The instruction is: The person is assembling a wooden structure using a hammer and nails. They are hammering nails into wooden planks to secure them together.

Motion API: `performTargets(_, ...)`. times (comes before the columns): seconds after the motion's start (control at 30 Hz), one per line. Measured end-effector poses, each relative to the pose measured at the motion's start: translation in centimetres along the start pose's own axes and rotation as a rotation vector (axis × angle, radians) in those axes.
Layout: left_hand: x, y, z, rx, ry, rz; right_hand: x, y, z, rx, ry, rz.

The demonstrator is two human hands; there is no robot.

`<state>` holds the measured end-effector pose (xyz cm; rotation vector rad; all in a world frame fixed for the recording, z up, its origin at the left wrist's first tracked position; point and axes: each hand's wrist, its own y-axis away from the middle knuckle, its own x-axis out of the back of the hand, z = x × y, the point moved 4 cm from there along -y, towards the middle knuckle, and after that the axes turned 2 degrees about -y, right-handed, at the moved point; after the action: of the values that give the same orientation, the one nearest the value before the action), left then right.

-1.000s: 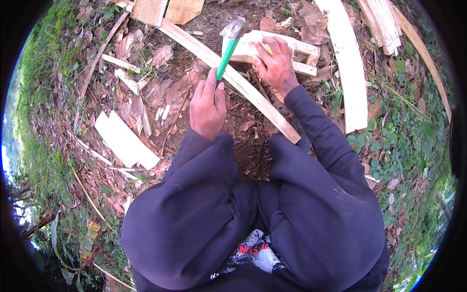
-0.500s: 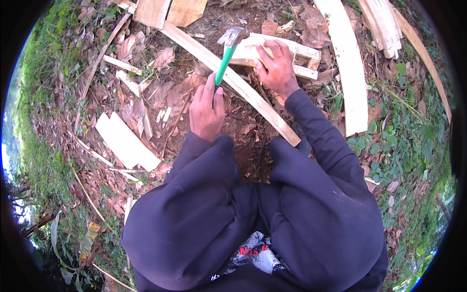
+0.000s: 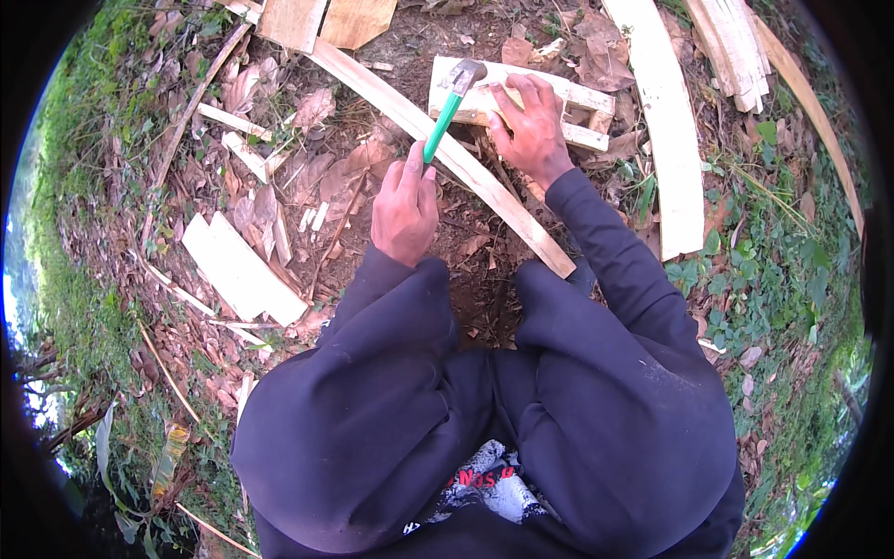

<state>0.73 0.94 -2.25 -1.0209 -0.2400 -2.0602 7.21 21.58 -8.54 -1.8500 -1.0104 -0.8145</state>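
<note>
The left hand is closed round the green handle of a hammer, low on the grip, likely for more swing; the metal head sits over the left end of a small wood frame lying on bare soil and dry leaves. The right hand lies flat on the frame, fingers spread and pressing down, apparently to keep it from shifting; whether it pinches a nail cannot be told. A long slat runs aslant beneath the hammer handle, from the upper-left ground toward the person's knee, its near end just beside the right sleeve. To the right a broad plank lies lengthwise, near the frame but apart from it, with more slats at the upper-right edge. A short pale board rests well off to the left among leaves. Open soil between the hands leaves room for the hammer arm; the slat narrows it below the frame.
</note>
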Motion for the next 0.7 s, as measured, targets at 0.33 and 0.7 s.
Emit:
performTargets(0.33, 2.1, 1.6, -3.4, 0.073, -0.06, 0.061, 0.8, -3.0, 0.4, 0.028, 0.003, 0.015)
performTargets(0.7, 2.0, 2.9, -7.0, 0.134, -0.112, 0.09, 7.7, 3.9, 6.8, -0.291, -0.049, 0.118)
